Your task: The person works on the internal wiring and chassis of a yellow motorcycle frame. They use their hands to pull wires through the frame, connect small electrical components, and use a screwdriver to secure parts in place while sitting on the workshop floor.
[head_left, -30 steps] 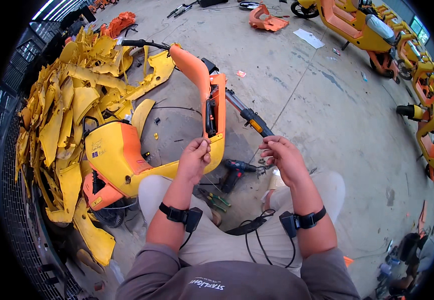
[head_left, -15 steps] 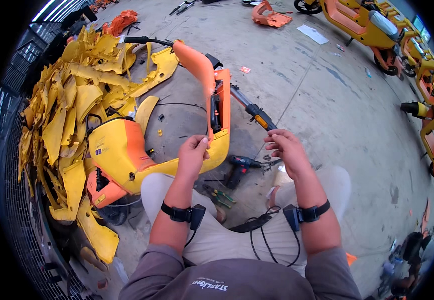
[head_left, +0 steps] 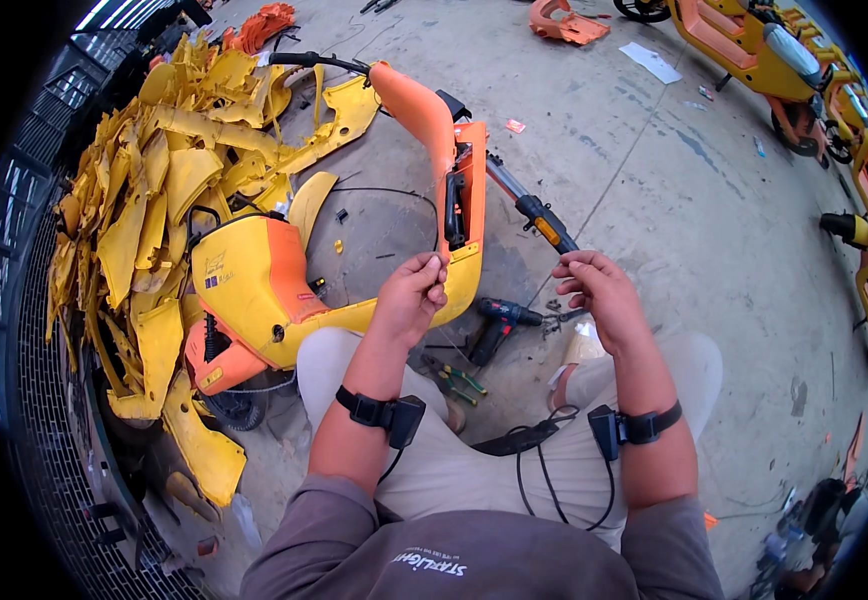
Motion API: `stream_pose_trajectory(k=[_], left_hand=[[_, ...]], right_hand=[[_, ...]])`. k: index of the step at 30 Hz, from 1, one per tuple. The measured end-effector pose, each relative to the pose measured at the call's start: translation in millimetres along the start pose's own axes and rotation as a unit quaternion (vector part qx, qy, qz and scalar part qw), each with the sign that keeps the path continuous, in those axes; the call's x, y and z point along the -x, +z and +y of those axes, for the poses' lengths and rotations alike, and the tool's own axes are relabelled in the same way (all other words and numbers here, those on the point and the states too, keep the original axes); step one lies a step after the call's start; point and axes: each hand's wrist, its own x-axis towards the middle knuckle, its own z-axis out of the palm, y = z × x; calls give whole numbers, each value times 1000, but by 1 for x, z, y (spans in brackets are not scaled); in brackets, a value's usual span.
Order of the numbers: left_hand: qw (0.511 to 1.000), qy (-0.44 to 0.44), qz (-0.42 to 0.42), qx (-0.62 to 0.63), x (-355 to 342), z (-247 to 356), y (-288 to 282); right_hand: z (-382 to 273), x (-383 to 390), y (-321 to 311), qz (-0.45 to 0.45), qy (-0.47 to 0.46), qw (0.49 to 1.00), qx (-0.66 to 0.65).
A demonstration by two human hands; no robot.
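Observation:
My left hand is pinched in front of the partly stripped scooter's orange and yellow frame; anything between its fingertips is too small or hidden to make out. My right hand has loosely bent, separated fingers just below the lower end of a grey-and-black tube leaning out from the frame. Below, between the hands, a black cordless drill lies on the concrete, with green-handled pliers nearer my legs. The scooter's yellow body lies to the left, its black handlebar at the top.
A heap of yellow plastic panels fills the left, beside dark metal mesh. Yellow-orange scooters line the right. An orange plastic part and a white sheet lie on the floor farther off.
The whole scene has shifted right and upward in the view. Both hands keep much the same pose and position relative to the scooter frame and tube.

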Motion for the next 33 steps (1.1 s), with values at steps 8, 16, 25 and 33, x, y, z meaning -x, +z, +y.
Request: stream_pose_trajectory(k=[8,16,25,33], left_hand=[[844,177,195,-468,-4,-9,-6],[922,95,144,-348,-21,-3,-21],[992,38,-117,31,-7,-16,-8],[880,219,116,-406,-17,-33,12]], right_hand=[[7,-4,12,-8,6,1000,14],[-7,3,-5,3,-28,997,79],[1,4,6,19,-106,992,64],[13,-8,1,33,-105,988,109]])
